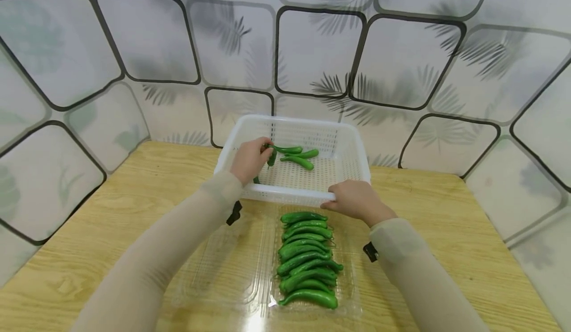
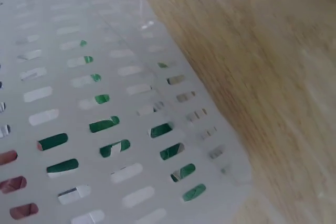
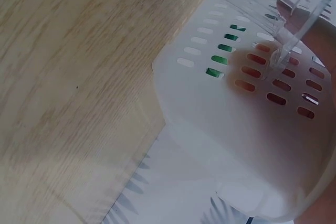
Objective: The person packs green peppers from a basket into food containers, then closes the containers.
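Note:
A white slotted plastic basket (image 1: 285, 193) stands at the back of the table. My left hand (image 1: 250, 161) reaches into its left side, thumb and fingers pinching a green chili pepper (image 1: 272, 158) that hangs downward. Several more peppers (image 1: 300, 161) lie on the basket floor to the right of that hand. My right hand (image 1: 357, 200) grips the front rim near the right corner, fingers curled over it. In the left wrist view, green shows through slots in the basket wall (image 2: 121, 182); in the right wrist view, fingers show behind the wall (image 3: 199, 98).
In front of the basket lies a clear plastic clamshell box (image 1: 223, 267), spread open. Its right half holds a column of green peppers (image 1: 308, 250) laid crosswise. The wooden table (image 1: 446, 252) meets a patterned wall covering (image 1: 321, 49) at the back and sides.

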`<state>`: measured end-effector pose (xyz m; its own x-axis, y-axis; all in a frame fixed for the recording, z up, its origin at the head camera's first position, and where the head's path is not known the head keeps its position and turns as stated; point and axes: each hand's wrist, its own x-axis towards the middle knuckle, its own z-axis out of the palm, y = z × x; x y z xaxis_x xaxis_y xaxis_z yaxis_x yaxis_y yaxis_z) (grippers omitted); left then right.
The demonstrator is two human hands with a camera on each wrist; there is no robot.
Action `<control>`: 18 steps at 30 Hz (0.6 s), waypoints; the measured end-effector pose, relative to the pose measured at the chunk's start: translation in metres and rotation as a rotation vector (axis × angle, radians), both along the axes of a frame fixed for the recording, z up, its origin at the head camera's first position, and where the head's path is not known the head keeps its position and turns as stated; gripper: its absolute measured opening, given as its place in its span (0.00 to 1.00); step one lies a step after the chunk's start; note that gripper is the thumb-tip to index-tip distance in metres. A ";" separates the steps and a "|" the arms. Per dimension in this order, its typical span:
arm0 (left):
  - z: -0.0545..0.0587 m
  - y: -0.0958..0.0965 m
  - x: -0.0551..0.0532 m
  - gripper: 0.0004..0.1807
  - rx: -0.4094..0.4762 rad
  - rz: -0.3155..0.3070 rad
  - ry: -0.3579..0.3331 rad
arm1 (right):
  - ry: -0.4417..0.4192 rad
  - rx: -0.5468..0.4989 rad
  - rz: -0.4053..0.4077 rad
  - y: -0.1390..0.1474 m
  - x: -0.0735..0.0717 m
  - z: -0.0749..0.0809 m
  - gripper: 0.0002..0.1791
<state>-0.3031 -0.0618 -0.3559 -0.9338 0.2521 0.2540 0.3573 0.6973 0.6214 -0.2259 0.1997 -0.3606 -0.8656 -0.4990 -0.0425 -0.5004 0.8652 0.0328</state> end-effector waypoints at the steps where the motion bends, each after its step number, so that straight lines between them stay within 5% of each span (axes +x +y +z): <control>1: 0.000 -0.001 0.000 0.14 0.033 -0.002 -0.017 | -0.003 0.002 -0.001 0.000 0.000 -0.001 0.19; 8: 0.004 -0.004 0.002 0.13 0.226 -0.028 -0.050 | -0.006 0.011 -0.009 -0.002 -0.001 -0.001 0.19; 18: 0.017 -0.007 0.021 0.13 0.481 -0.106 -0.059 | -0.008 0.009 -0.011 0.000 -0.001 0.000 0.19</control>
<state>-0.2816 -0.0692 -0.3386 -0.9258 0.2135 0.3118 0.3647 0.2885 0.8853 -0.2273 0.1993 -0.3608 -0.8708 -0.4887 -0.0537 -0.4909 0.8704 0.0371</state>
